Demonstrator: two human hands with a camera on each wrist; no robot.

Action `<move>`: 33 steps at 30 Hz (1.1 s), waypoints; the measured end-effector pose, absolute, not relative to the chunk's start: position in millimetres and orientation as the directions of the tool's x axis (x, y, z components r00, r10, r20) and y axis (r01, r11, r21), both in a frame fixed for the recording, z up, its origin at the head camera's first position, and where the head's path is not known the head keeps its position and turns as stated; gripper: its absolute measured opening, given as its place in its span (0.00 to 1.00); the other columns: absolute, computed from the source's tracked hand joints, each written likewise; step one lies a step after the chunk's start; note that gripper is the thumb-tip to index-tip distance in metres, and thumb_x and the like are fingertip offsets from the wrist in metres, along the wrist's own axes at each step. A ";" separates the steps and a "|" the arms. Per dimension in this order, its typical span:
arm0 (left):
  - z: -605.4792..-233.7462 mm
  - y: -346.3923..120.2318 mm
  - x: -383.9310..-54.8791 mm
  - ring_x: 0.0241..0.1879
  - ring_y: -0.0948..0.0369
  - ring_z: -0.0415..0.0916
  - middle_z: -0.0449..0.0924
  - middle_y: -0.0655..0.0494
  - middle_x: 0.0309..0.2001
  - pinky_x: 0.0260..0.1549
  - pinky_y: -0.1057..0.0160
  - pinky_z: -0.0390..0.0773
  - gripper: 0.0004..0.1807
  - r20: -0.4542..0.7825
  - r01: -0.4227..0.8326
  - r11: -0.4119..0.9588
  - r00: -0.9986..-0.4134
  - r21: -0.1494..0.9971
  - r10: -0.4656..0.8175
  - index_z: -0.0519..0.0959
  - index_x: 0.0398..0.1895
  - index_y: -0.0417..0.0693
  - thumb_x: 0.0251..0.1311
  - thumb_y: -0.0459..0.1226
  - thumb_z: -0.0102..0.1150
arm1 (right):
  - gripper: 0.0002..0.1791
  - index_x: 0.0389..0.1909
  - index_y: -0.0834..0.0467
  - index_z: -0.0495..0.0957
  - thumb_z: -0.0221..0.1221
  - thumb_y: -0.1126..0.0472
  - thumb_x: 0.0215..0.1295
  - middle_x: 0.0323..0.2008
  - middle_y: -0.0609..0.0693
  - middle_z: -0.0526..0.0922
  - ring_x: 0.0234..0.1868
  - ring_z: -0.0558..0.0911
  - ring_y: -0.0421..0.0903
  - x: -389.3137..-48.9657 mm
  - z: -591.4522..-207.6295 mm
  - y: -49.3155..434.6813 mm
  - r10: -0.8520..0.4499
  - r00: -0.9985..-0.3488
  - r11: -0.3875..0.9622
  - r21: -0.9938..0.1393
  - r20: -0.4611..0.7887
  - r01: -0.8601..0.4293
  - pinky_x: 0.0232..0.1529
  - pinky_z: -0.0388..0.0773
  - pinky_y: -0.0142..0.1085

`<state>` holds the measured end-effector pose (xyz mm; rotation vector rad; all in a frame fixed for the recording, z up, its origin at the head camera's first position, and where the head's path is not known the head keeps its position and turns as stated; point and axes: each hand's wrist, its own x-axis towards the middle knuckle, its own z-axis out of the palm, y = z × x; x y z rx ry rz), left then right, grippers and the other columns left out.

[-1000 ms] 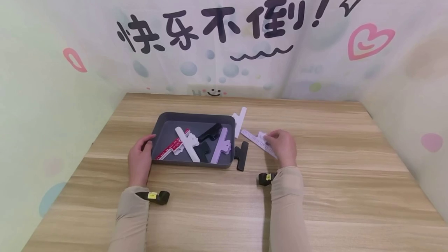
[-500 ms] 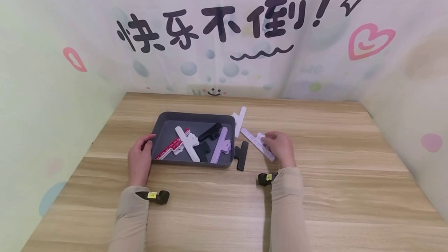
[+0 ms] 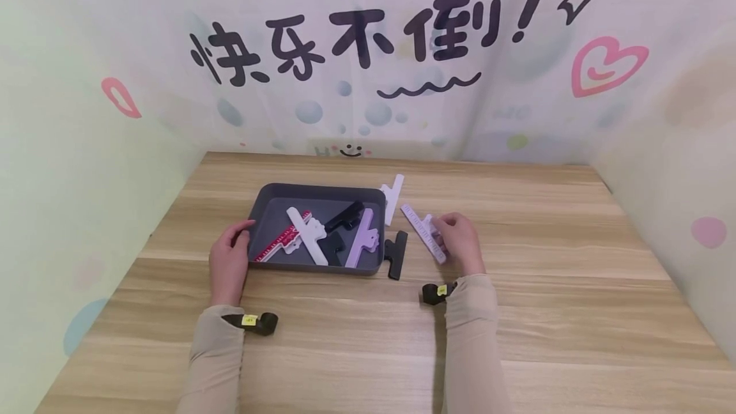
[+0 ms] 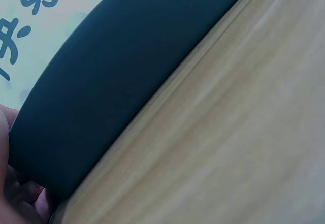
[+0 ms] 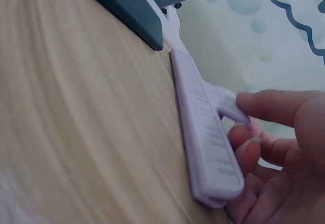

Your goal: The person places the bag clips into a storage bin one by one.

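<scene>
My left hand holds the left wall of a dark grey tray, fingertips at its rim; in the left wrist view the tray's outer wall fills the middle, with curled fingers at its end. My right hand pinches the handle of a light purple ruler clip between thumb and finger. In the right wrist view that clip lies low along the tabletop, its long marked bar slanting. Inside the tray are a red ruler clip, a white clip, a purple clip and black clips.
Just right of the tray, a black clip lies on the wooden table. Behind it, a white clip rests by the tray's back right corner. A printed curtain rises along the table's back edge.
My right hand has turned the light purple clip more upright in view, its far end moving right and its near end left. My left hand stays at the tray.
</scene>
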<state>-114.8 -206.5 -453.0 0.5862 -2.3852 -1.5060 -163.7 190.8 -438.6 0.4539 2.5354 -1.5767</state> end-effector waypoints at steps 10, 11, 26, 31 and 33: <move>-449.0 -205.7 -115.9 0.60 0.62 0.59 0.67 0.60 0.58 0.58 0.57 0.59 0.17 -0.012 -0.210 0.379 -0.886 0.901 -0.463 0.75 0.52 0.57 0.65 0.44 0.39 | 0.20 0.51 0.57 0.70 0.53 0.53 0.60 0.42 0.55 0.75 0.25 0.74 0.44 -165.0 -439.6 186.6 0.159 -0.949 0.324 -0.894 -0.272 0.310 0.25 0.75 0.32; -448.9 -205.6 -116.0 0.60 0.61 0.59 0.67 0.60 0.58 0.57 0.57 0.59 0.17 -0.008 -0.207 0.382 -0.887 0.901 -0.462 0.75 0.52 0.57 0.65 0.44 0.39 | 0.20 0.51 0.57 0.71 0.53 0.53 0.60 0.42 0.55 0.75 0.25 0.74 0.44 -165.0 -439.7 186.5 0.158 -0.949 0.322 -0.894 -0.273 0.310 0.24 0.74 0.32; -451.2 -206.4 -114.5 0.58 0.59 0.62 0.70 0.57 0.56 0.56 0.56 0.60 0.16 0.025 -0.186 0.402 -0.886 0.897 -0.464 0.76 0.49 0.56 0.64 0.43 0.41 | 0.21 0.51 0.57 0.72 0.50 0.50 0.61 0.37 0.56 0.75 0.20 0.72 0.43 -166.1 -443.1 185.2 0.158 -0.961 0.349 -0.897 -0.228 0.271 0.21 0.73 0.32; -450.8 -206.6 -114.6 0.58 0.59 0.61 0.69 0.57 0.56 0.56 0.56 0.60 0.16 0.024 -0.184 0.399 -0.887 0.899 -0.462 0.76 0.49 0.56 0.65 0.43 0.41 | 0.22 0.53 0.56 0.70 0.49 0.49 0.62 0.38 0.56 0.74 0.22 0.72 0.44 -166.1 -442.9 184.5 0.169 -0.957 0.313 -0.908 -0.236 0.279 0.22 0.73 0.33; -450.9 -206.5 -114.3 0.59 0.60 0.61 0.69 0.57 0.57 0.56 0.56 0.60 0.16 0.018 -0.188 0.397 -0.887 0.899 -0.461 0.76 0.50 0.56 0.65 0.43 0.40 | 0.22 0.53 0.56 0.70 0.49 0.49 0.62 0.38 0.55 0.74 0.23 0.72 0.45 -166.2 -442.6 184.1 0.181 -0.954 0.289 -0.914 -0.241 0.286 0.23 0.73 0.33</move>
